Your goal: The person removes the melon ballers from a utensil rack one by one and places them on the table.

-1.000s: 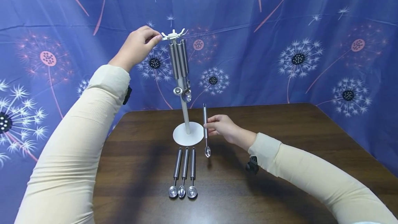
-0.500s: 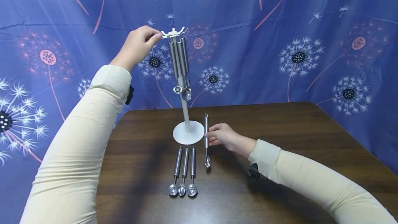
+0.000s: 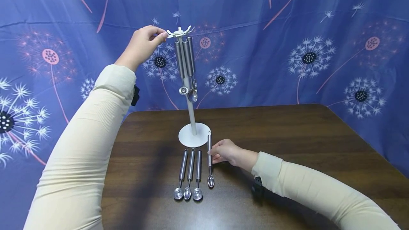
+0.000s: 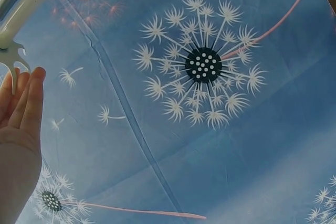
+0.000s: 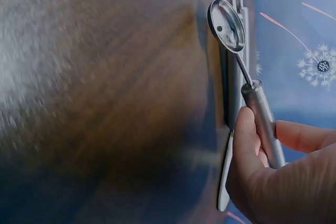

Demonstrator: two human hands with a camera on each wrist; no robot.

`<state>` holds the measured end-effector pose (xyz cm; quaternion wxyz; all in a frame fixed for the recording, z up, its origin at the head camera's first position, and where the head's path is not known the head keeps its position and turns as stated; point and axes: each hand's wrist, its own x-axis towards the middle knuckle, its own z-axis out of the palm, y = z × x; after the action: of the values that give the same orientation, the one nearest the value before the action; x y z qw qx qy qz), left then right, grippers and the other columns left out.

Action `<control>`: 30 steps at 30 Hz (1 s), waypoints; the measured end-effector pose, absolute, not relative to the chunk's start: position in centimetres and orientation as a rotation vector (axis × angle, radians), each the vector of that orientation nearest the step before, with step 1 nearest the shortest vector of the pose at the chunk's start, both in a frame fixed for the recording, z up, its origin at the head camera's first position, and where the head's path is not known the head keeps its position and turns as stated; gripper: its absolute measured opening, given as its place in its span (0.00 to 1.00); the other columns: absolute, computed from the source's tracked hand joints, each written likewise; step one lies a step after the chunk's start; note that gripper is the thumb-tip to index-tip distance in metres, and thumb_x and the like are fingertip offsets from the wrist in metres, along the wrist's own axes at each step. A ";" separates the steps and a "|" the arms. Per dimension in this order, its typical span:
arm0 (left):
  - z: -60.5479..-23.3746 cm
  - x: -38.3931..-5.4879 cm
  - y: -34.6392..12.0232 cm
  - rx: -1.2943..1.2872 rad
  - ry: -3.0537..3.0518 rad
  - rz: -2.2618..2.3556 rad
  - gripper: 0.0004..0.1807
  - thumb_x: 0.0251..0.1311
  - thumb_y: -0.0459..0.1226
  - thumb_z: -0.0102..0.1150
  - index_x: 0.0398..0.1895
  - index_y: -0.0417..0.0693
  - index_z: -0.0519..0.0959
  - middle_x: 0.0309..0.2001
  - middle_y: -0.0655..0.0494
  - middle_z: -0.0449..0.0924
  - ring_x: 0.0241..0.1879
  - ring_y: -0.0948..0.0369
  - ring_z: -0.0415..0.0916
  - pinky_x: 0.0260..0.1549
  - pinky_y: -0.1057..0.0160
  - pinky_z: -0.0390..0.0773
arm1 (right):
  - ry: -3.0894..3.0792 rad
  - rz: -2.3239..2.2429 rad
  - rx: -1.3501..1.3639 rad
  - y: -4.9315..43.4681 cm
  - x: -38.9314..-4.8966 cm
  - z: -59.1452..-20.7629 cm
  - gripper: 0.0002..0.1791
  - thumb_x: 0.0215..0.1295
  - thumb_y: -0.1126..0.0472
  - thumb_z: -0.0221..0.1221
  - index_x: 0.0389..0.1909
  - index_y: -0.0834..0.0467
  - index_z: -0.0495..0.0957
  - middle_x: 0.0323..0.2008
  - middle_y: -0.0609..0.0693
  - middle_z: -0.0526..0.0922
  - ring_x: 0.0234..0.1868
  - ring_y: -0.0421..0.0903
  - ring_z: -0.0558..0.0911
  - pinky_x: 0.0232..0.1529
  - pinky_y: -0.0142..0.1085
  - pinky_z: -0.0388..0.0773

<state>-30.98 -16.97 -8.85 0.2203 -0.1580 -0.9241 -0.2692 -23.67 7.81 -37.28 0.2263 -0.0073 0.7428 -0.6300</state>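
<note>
With thumb and fingertips my left hand [image 3: 142, 45] pinches one hook of a white utensil stand [image 3: 188, 138] near its top. In the left wrist view, that hook [image 4: 13, 66] runs between the fingers. Steel-handled scoops [image 3: 189, 58] hang from the stand's other hooks. To the right of the base, my right hand [image 3: 228, 153] pinches the handle of a melon baller [image 3: 209, 139] low over the table, its bowl end toward me. The right wrist view shows a small hole in the oval bowl [image 5: 227, 26]. Left of it, three similar melon ballers [image 3: 190, 169] lie side by side.
The brown wooden table [image 3: 271, 127] carries the stand's round base at its middle. A blue curtain [image 3: 255, 63] printed with dandelions hangs behind the table.
My right hand has brought the melon baller down and toward me, beside the three lying on the table. My left hand keeps its pinch on the stand's hook.
</note>
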 end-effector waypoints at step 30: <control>-9.0 -30.9 -17.0 -0.426 -2.523 -0.748 0.25 0.72 0.52 0.45 0.62 0.48 0.75 0.61 0.48 0.74 0.56 0.56 0.70 0.60 0.55 0.68 | 2.126 -1.612 0.078 6.2 -21.9 -39.2 0.06 0.55 0.77 0.58 0.24 0.66 0.73 0.16 0.51 0.70 0.15 0.41 0.74 0.25 0.35 0.85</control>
<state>-30.89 -16.97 -9.01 0.2357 -0.1551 -0.9198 -0.2728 -21.89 6.23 -39.16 0.2340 0.0285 0.7743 -0.5873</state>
